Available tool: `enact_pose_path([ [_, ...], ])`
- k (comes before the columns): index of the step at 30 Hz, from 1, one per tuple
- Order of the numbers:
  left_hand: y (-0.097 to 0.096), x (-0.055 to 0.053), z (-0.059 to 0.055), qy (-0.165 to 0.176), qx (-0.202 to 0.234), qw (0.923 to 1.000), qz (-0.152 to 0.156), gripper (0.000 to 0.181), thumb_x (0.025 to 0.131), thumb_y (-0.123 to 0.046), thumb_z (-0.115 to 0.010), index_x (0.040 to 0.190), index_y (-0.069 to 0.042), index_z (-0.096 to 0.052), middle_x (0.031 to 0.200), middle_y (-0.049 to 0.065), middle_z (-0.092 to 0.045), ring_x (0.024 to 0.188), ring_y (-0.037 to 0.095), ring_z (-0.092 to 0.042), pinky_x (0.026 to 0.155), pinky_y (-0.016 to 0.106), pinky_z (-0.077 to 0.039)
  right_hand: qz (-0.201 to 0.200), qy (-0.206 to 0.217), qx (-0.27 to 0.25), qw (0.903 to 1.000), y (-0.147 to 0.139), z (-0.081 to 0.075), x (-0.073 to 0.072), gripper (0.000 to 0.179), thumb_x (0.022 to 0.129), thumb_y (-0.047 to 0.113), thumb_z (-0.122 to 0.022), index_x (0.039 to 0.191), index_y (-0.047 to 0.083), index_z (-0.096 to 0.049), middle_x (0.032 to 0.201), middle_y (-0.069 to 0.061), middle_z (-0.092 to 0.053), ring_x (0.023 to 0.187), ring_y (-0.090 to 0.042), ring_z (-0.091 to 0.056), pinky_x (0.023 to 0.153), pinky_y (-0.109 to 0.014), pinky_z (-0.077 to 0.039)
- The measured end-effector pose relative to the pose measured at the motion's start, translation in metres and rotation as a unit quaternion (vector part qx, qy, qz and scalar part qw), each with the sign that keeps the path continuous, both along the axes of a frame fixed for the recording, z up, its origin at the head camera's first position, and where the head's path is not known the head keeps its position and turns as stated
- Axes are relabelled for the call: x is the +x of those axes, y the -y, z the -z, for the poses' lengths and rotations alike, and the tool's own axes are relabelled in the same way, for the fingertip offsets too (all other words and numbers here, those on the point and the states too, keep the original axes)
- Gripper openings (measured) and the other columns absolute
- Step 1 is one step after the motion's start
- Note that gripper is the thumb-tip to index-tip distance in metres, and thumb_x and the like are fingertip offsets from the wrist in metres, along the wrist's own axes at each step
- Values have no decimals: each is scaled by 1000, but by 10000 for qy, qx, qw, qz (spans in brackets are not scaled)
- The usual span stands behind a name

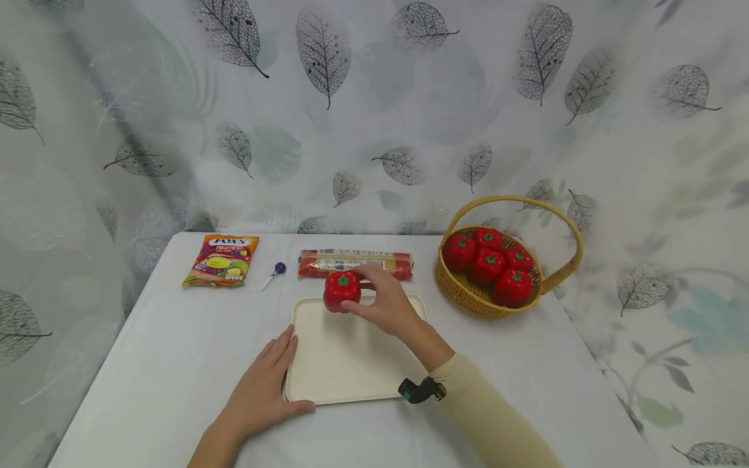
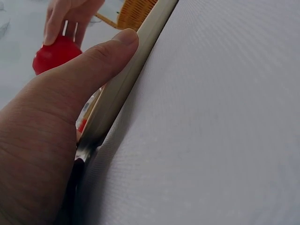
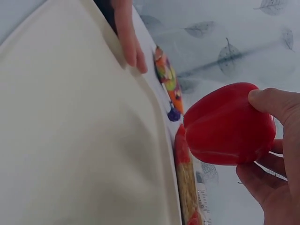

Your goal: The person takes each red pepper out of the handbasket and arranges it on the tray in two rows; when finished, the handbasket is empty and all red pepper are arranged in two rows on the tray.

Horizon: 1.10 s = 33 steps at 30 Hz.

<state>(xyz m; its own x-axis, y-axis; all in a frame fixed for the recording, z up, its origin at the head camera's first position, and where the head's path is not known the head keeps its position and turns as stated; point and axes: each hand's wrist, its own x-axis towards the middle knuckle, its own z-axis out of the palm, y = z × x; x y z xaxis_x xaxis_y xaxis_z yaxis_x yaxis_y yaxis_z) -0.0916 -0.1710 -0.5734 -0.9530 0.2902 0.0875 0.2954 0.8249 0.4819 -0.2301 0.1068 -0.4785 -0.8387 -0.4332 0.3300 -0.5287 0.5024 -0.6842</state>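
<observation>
On my feeds the right hand pinches a red bell pepper between thumb and fingers, raised near the far edge of the cream tray. The left hand lies fingers straight along the tray's left edge, thumb at its near left corner. I see a wicker basket of five more peppers toward the table's far right corner, a Fox's Fruits bag near the far left.

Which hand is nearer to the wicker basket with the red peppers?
Right. The right hand, holding a red pepper, is just left of the wicker basket; the left hand is farther away, at the tray's left edge.
</observation>
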Motion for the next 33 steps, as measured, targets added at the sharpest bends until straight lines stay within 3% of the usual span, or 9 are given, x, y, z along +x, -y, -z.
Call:
enact_pose_path([
  [7, 0, 0, -1, 54, -19, 10000, 15, 139, 72, -98, -65, 168, -2, -35, 180, 8, -18, 161, 37, -28, 122, 60, -36, -37, 339, 145, 9993, 23, 5, -1, 67, 91, 32, -92, 147, 13, -62, 140, -2, -65, 127, -20, -63, 98, -36, -61],
  [12, 0, 0, 0, 24, 2, 10000, 33, 138, 72, -98, -65, 168, -2, -36, 180, 8, -19, 160, 38, -29, 121, 60, -39, -120, 284, 321, 9990, 38, 9, 0, 70, 91, 34, -91, 150, 12, -61, 143, -3, -64, 129, -23, -62, 98, -42, -62],
  [19, -2, -2, 1, 60, -58, 10000, -25, 139, 70, -99, -66, 168, -4, -37, 180, 8, -21, 160, 39, -30, 119, 62, -41, 0, 294, 666, 9973, 53, 12, 1, 72, 92, 38, -89, 153, 13, -59, 150, -4, -62, 136, -21, -58, 100, -34, -59],
  [26, -1, -3, 1, 37, -12, 10000, 31, 138, 71, -98, -66, 168, -3, -38, 180, 9, -21, 160, 38, -29, 121, 61, -38, 67, 526, 915, 9944, 59, 20, 3, 72, 93, 38, -88, 153, 12, -58, 154, -6, -58, 143, -24, -54, 109, -39, -55],
  [33, 0, -1, -1, 85, -51, 9999, -22, 138, 71, -98, -67, 168, -4, -37, 180, 8, -21, 160, 38, -29, 121, 61, -38, 117, 524, 881, 9947, 63, 27, 4, 74, 94, 41, -87, 155, 12, -57, 151, -5, -59, 138, -22, -58, 106, -37, -56],
])
